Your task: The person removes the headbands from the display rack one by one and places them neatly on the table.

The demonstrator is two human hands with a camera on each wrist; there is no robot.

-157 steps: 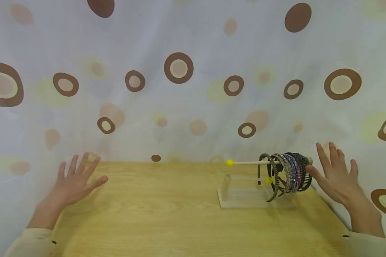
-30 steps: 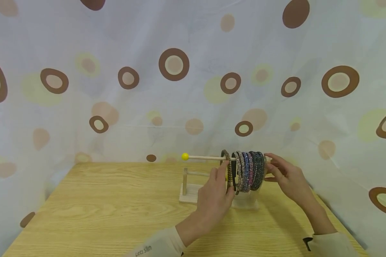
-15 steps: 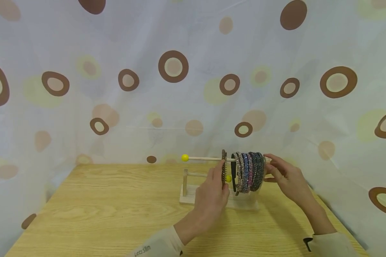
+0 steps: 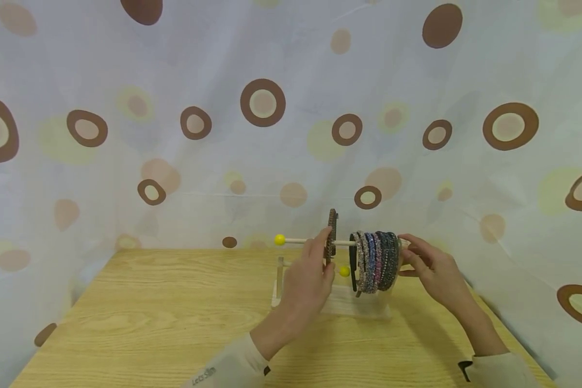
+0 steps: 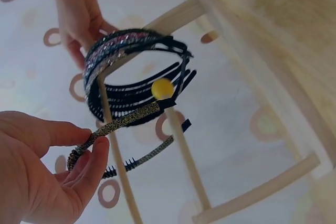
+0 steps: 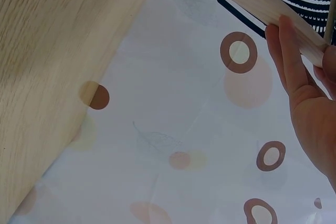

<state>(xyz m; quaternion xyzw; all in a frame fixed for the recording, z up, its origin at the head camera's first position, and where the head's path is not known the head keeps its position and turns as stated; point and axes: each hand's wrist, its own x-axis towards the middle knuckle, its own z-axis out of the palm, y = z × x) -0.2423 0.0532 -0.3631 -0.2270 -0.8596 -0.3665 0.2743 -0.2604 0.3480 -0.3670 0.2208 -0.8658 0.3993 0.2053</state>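
In the head view, my left hand point(image 4: 307, 283) pinches a glittery dark-gold headband point(image 4: 332, 218) between thumb and fingers. Its two arms straddle the upper rod point(image 4: 296, 240) in the left wrist view, and its toothed inner side shows there. A row of sparkly headbands point(image 4: 373, 261), in silver, blue, pink and black, hangs at the rod's right end. My right hand point(image 4: 434, 269) grips the top of the right upright point(image 6: 273, 6) of the wooden headband stand, thumb on one side and fingers on the other.
The stand's pale base point(image 4: 341, 299) rests on a wood-grain table point(image 4: 174, 323). Yellow balls cap the upper rod point(image 4: 279, 240) and the lower rod point(image 4: 344, 271). A dotted curtain point(image 4: 291, 151) hangs close behind the table.
From open hands at the sides, both came to the stand, which now sits further left. My left hand has slid the gold headband leftward along the rod and raised it; the right keeps its hold.
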